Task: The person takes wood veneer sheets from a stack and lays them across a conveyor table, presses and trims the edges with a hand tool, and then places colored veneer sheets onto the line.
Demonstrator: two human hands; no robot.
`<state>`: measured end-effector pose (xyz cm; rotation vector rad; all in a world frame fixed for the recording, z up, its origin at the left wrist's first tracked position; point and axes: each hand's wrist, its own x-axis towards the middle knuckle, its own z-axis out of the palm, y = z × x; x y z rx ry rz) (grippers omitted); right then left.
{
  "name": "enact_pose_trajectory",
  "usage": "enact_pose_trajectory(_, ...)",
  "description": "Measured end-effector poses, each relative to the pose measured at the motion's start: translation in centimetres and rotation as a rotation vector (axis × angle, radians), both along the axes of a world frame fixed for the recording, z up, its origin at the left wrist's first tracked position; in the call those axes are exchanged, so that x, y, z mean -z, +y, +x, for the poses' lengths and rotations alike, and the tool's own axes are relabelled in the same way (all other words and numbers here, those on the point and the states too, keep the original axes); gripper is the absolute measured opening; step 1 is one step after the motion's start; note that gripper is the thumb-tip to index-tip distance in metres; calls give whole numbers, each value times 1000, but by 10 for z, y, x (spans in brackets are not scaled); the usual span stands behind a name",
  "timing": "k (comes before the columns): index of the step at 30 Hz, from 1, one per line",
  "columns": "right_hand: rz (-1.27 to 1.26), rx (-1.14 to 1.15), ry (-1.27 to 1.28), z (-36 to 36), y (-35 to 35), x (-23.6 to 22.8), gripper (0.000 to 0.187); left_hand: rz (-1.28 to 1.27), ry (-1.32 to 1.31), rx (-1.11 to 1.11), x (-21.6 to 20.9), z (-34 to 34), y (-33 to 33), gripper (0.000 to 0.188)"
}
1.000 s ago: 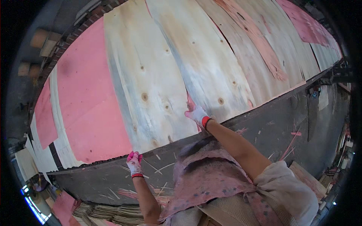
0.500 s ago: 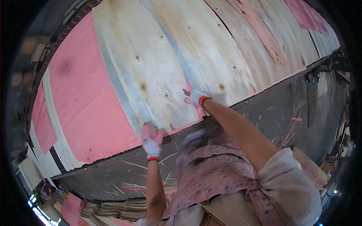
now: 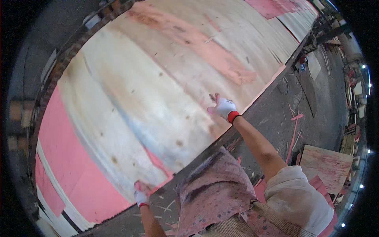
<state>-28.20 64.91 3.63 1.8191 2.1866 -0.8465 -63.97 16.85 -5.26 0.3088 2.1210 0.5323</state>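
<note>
Floor: dark grey (image 3: 325,104), strewn with thin pale and pink scraps on the near side of the stack; a pink-stained board (image 3: 325,166) lies at the far right.
Broad surface: thin wood sheets side by side, their near ends along an edge that slants up to the right.
Left end: a pink sheet (image 3: 65,148), with narrower pale and pink pieces beyond it.
Middle: two pale, knotted sheets, the left pale sheet (image 3: 103,128) next to the pink one and the right pale sheet (image 3: 166,112) beside it; a pink sliver (image 3: 156,160) shows in the seam between them near the front edge.
Farther right: a brownish sheet (image 3: 189,67) with a ragged orange-pink strip (image 3: 215,55) lying across it.
Left hand: gloved (image 3: 141,193), at the near end of the left pale sheet; blurred, so I cannot tell whether it grips the edge.
Right hand: gloved (image 3: 223,107), over the sheets near the right pale sheet's right-hand side, fingers apart and loosely bent, nothing visibly grasped; contact is unclear.
Clothing: a pink patterned apron (image 3: 221,185) and a whitish sleeve (image 3: 296,197).
</note>
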Motion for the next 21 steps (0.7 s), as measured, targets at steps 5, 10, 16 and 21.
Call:
enact_pose_trajectory(5, 380, 103, -115, 83, 158, -3, 90, 463, -113, -895, 9, 0, -6, 55)
enact_pose_trajectory(10, 109, -14, -259, 196, 229, 25, 75, 427, 63, -163, -64, 134, 234, 56)
enact_pose_trajectory(16, -149, -25, 22, 205, 219, -19, 51, 642, -480, 19, -76, 244, 460, 60)
enact_pose_trajectory(21, -557, 392, 1001, 168, 172, -90, 23, 510, -812, -36, -58, 302, 564, 44)
